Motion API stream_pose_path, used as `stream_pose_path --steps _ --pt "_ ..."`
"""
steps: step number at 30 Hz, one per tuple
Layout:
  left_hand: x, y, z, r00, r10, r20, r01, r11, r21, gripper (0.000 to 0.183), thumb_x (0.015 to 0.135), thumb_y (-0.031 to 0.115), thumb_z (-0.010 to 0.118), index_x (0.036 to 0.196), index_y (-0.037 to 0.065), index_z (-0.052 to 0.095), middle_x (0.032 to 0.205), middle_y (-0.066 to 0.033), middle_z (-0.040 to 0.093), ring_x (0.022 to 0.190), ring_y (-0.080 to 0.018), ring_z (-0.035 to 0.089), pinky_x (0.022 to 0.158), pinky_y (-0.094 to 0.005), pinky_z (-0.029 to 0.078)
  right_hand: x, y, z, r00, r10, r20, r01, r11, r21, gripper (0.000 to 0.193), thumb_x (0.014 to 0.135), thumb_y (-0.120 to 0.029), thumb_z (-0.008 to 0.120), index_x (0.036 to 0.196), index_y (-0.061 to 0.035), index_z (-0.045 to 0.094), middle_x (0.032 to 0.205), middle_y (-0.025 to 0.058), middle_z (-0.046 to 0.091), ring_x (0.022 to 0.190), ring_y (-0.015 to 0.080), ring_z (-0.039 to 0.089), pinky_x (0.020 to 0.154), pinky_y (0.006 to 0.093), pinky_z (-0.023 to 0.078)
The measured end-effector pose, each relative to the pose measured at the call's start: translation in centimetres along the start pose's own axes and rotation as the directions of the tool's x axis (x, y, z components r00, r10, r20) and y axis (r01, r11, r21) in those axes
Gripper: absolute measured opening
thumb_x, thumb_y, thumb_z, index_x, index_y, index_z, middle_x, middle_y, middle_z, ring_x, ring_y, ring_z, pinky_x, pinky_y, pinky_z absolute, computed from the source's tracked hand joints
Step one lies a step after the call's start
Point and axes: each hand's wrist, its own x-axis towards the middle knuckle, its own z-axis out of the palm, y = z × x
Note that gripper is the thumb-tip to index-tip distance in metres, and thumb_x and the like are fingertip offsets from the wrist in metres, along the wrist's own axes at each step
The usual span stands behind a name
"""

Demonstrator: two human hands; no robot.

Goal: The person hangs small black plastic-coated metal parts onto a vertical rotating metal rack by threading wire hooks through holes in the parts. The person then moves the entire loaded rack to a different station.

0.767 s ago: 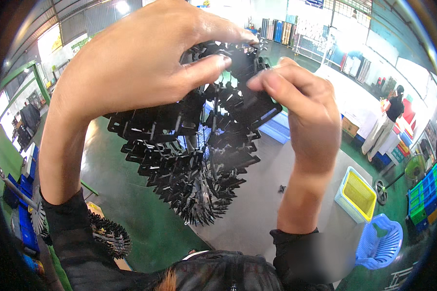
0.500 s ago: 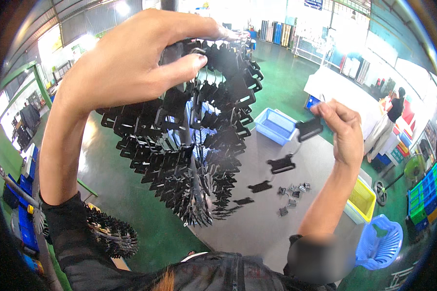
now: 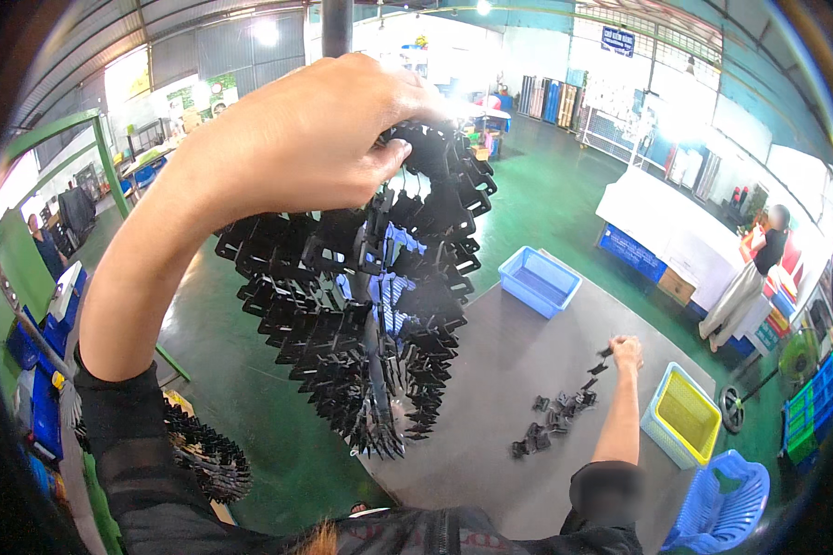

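A tall hanging rack, tapering downward, carries tiers of small black brackets [image 3: 310, 268] in front of me. My left hand [image 3: 315, 139] is at its top, thumb and fingers curled round the upper tier; what lies between the fingertips is mostly hidden. Farther right, my right hand [image 3: 627, 352] is low over the grey table [image 3: 491, 370], its fingers closed on the end of a string of linked black brackets [image 3: 599, 368]. The string trails down toward a pile of black brackets [image 3: 555, 414] on the table.
A blue basket [image 3: 540, 285] sits at the table's far edge. A yellow basket [image 3: 685, 416] and a blue plastic chair [image 3: 722, 499] are at the right. Another bracket-covered rack [image 3: 204, 449] is at lower left. Beyond the table a person [image 3: 750, 277] stands beside a white-covered table [image 3: 657, 217].
My right hand has gone down and away from me to the tabletop with the bracket string, which hung in the air before. My left hand has curled closer round the rack's top.
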Motion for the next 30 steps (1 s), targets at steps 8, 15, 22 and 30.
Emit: stream_pose_path --steps 8,15,22,30 --pt "0.5 0.8 0.3 0.999 -0.032 -0.043 0.033 0.999 0.028 0.032 0.075 -0.002 0.055 0.106 0.004 0.060 0.109 -0.0151 0.061 0.104 -0.0325 0.056 0.091 -0.0375 0.044 -11.2 -17.8 -12.5 0.667 -0.527 -0.528 0.745 0.487 0.455 0.019 0.081 -0.017 0.060 0.095 -0.0048 0.065 0.085 0.0108 0.058 0.076 0.0250 0.058 0.070 0.0352 0.045" --pt "0.4 0.5 1.0 0.998 -0.033 -0.054 0.032 0.999 -0.007 0.033 0.073 -0.004 0.054 0.105 0.003 0.061 0.106 -0.0155 0.062 0.102 -0.0331 0.057 0.089 -0.0380 0.044 -23.6 -28.6 -22.5 0.413 -0.459 -0.787 0.904 0.103 0.414 0.013 0.073 -0.017 0.069 0.081 -0.0072 0.068 0.072 0.0035 0.056 0.062 0.0198 0.053 0.071 0.0312 0.034" --pt "0.0 0.6 0.5 0.980 0.131 -0.148 -0.124 0.991 0.057 0.037 0.070 -0.005 0.052 0.105 0.001 0.061 0.104 -0.0160 0.062 0.099 -0.0329 0.058 0.088 -0.0365 0.045 -24.2 -31.4 -23.5 0.598 -0.611 -0.518 0.644 -0.018 0.765 0.019 0.074 -0.020 0.068 0.072 -0.0010 0.067 0.064 0.0098 0.058 0.061 0.0206 0.054 0.061 0.0321 0.041" --pt "-0.4 -0.4 -1.6 0.996 -0.053 0.077 0.056 0.998 -0.030 0.037 0.079 0.000 0.048 0.114 0.005 0.056 0.106 -0.0151 0.061 0.092 -0.0257 0.060 0.083 -0.0331 0.046 -18.2 -25.3 -24.6 0.488 -0.799 -0.353 0.527 -0.053 0.848 0.029 0.081 -0.030 0.063 0.090 -0.0030 0.069 0.078 0.0035 0.062 0.072 0.0089 0.049 0.070 0.0221 0.035"
